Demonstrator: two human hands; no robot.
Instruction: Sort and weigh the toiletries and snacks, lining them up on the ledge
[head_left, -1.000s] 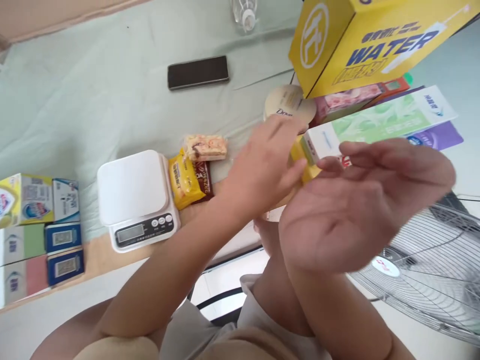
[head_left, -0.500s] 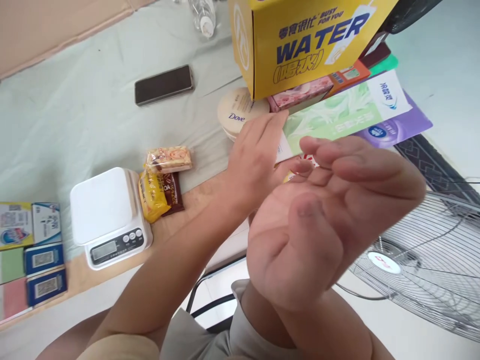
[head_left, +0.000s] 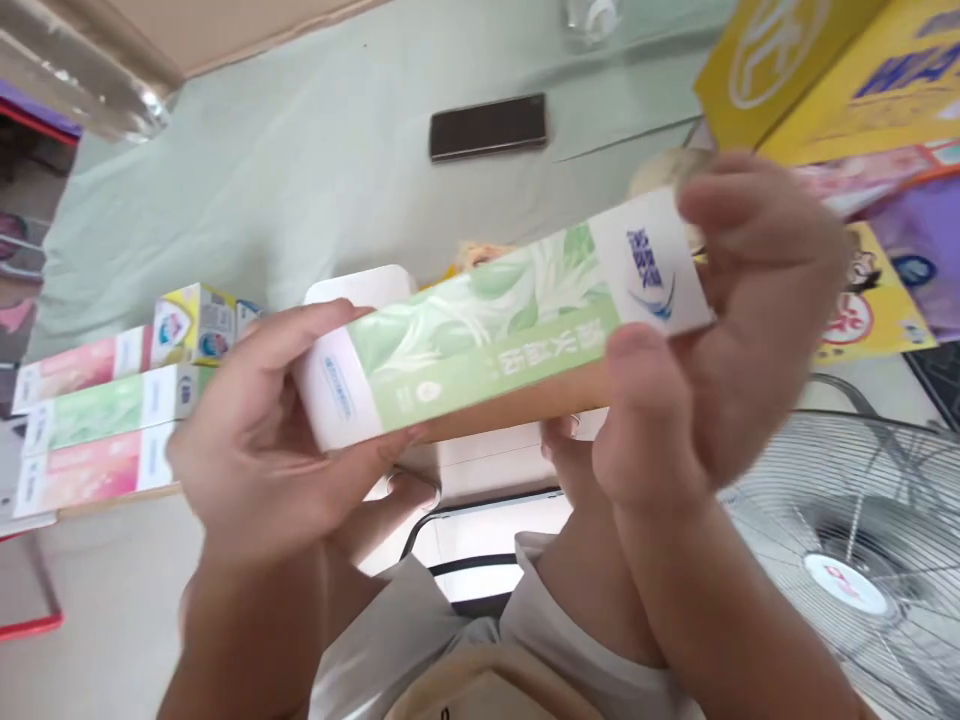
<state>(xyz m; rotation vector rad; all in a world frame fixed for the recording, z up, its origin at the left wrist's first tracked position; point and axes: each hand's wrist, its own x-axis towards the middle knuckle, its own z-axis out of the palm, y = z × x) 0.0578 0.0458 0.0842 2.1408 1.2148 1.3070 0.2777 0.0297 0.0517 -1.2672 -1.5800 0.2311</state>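
Note:
A long green-and-white toothpaste box [head_left: 487, 330] is held up in the air, slightly tilted, its right end higher. My left hand [head_left: 262, 430] wraps around the left end, thumb and fingers on opposite edges. My right hand [head_left: 742, 320] grips the right end, its thumb along the lower edge; it is a little blurred. Behind the box, the white kitchen scale [head_left: 360, 285] is mostly hidden, and only a bit of the wrapped snacks [head_left: 480, 255] shows above it.
To the left lie more toothpaste boxes [head_left: 112, 410] and a small yellow box [head_left: 195, 320]. A phone [head_left: 487, 130] rests on the cloth. A large yellow carton [head_left: 810, 80] stands at right, a plastic bottle [head_left: 592, 18] at the back. A fan [head_left: 847, 540] is at lower right.
The green toothpaste box has been lifted off the pile at right and brought leftward between both hands. My right hand went from open to gripping it. The view has swung left.

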